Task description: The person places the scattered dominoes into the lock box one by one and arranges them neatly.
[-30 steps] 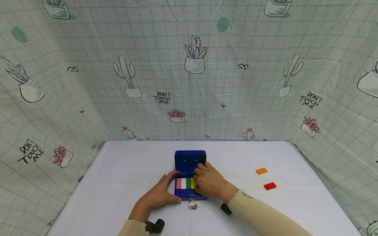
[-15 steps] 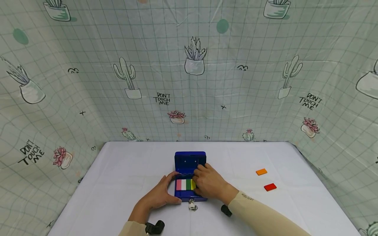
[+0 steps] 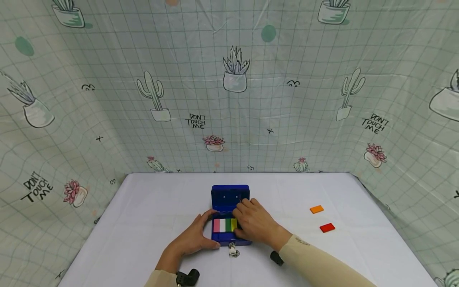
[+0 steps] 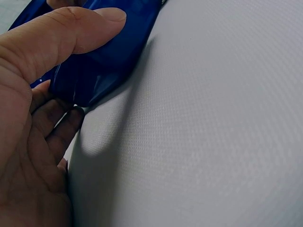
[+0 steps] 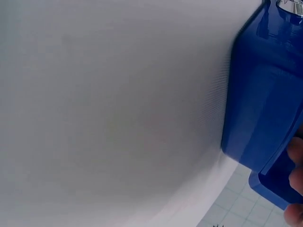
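Note:
A blue metal cash box (image 3: 224,241) stands on the table with its lid (image 3: 224,191) raised. Inside it a pink block (image 3: 216,225), a white block (image 3: 222,225), a green block (image 3: 228,225) and a yellow block (image 3: 234,224) lie side by side. My left hand (image 3: 191,238) grips the box's left side, thumb (image 4: 97,28) at the front and fingers toward the back. With bent fingers, my right hand (image 3: 258,223) reaches into the right part of the box, beside the yellow block. I cannot tell whether it pinches something there. Its palm hides that corner.
Keys (image 3: 233,250) hang from the lock at the box's front. An orange block (image 3: 316,209) and a red block (image 3: 327,227) lie apart on the white tablecloth (image 3: 161,199) to the right. A patterned cloth (image 3: 265,103) rises behind the table.
The head view shifts slightly. Both hands stay at the box; my right hand's fingers move only a little.

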A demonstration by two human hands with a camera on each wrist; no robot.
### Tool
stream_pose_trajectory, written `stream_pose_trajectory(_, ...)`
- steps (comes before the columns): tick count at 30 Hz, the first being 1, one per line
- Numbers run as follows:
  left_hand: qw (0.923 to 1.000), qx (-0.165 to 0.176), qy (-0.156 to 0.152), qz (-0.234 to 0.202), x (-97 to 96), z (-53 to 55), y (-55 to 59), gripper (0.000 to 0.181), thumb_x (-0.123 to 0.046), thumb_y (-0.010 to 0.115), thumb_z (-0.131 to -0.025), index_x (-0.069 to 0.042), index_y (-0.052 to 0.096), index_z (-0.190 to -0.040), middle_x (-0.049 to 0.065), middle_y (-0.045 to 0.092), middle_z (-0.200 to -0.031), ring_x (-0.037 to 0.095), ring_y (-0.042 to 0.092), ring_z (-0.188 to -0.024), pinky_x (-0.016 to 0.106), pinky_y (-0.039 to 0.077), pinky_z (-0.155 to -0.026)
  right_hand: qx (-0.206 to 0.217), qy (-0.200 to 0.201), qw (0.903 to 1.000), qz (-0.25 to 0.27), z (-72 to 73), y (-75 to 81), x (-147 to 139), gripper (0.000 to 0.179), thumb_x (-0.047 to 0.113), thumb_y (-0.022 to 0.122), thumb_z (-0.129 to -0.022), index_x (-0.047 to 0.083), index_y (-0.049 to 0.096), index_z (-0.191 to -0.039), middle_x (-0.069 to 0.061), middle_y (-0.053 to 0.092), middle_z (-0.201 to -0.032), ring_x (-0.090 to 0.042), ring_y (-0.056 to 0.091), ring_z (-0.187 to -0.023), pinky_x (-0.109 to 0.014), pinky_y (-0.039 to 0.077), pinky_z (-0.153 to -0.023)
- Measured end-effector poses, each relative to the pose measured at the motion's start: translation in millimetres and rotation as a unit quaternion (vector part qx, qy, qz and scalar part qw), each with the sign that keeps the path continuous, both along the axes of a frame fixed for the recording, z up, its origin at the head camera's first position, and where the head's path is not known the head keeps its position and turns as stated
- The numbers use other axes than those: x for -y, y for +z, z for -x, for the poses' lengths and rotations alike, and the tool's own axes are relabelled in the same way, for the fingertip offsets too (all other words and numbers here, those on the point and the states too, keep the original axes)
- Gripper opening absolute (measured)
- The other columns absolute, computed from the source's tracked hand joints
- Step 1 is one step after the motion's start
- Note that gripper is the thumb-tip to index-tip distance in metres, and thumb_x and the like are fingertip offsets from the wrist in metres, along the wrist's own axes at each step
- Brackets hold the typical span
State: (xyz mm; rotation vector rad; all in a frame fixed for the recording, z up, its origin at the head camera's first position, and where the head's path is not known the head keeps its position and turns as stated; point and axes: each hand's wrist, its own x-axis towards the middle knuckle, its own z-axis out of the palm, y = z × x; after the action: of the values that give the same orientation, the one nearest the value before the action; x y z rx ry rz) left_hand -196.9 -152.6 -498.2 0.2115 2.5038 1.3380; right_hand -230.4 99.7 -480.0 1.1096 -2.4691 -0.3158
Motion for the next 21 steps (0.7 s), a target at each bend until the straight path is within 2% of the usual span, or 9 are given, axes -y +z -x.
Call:
stream_pose_trajectory(7,1.0,0.001,0.008,0.001,-1.2,0.0,-1.1,0.108,-0.03,0.1,-0.067,-0.032,0.043,-0.159,0.017,0.031,-0.172,0.051,0.011,-0.161,0.082,0.016,-0.117,0.009,-0.018,0.9983,0.055,-4.5,5.8,-15.9,0.042,0.057,0.068,-0.095,0.016,0.066,-0.103,0.003,0.057,-0.09,-0.018,0.045,-0.086,-0.033,0.035,-0.076)
stream_pose_trajectory(13,0.9998,-0.001,0.015,0.014,-3.7,-0.9,-0.4,0.109,-0.029,0.1,-0.066,-0.03,0.043,-0.159,0.018,0.031,-0.172,0.051,0.013,-0.16,0.083,0.017,-0.117,-0.015,-0.029,0.994,0.105,-7.0,6.9,-45.9,0.041,0.05,0.077,-0.089,0.013,0.066,-0.101,0.0,0.058,-0.089,-0.02,0.046,-0.084,-0.033,0.033,-0.073)
stream_pose_trajectory(21,0.9998,-0.004,0.018,0.012,-4.6,-1.7,0.6,0.109,-0.027,0.1,-0.066,-0.03,0.043,-0.158,0.018,0.032,-0.171,0.052,0.014,-0.16,0.082,0.018,-0.117,-0.004,-0.093,0.9884,0.12,-9.4,5.6,-96.1,0.042,0.046,0.079,-0.088,0.009,0.065,-0.102,-0.002,0.058,-0.089,-0.021,0.047,-0.084,-0.034,0.035,-0.074)
